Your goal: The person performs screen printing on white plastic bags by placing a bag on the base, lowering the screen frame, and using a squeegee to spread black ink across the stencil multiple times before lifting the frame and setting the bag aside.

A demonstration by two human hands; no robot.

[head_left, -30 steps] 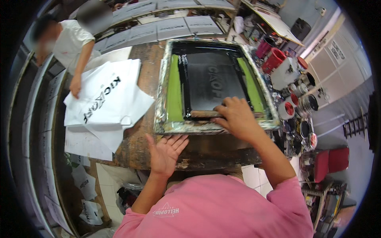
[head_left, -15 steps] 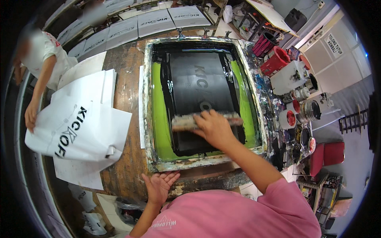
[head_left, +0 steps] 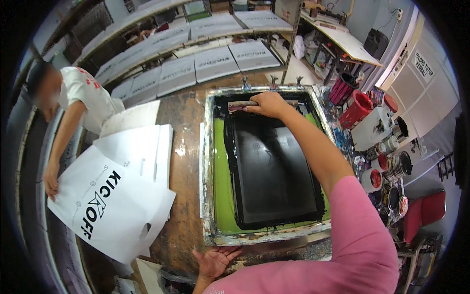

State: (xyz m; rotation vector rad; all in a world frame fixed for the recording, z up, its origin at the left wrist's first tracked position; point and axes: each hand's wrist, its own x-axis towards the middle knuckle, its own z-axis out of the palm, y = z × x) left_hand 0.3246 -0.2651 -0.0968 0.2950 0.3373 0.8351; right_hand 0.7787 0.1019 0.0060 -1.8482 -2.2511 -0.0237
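At the far end of a screen-printing frame [head_left: 209, 206], my right hand [head_left: 270, 105] is closed on a squeegee [head_left: 237, 106]. The squeegee lies across the mesh. Black ink [head_left: 274, 196] covers the middle of the mesh, glossy and dark, with green emulsion [head_left: 224, 191] showing along both sides. My left hand [head_left: 215, 262] rests palm up, fingers spread, under the near edge of the frame, with nothing in it. What lies beneath the screen is hidden.
On the left, a co-worker [head_left: 81, 93] holds a printed white bag [head_left: 112, 201] over a stack of white sheets. Racks behind carry printed bags [head_left: 213, 63]. Ink tubs and a red bucket [head_left: 359, 109] stand on the right. Clamps [head_left: 274, 81] sit at the frame's far edge.
My right hand has pushed the squeegee from the near-middle of the screen to its far end. The view has shifted. The co-worker's bag has spread flatter. My left hand remains by the near edge.
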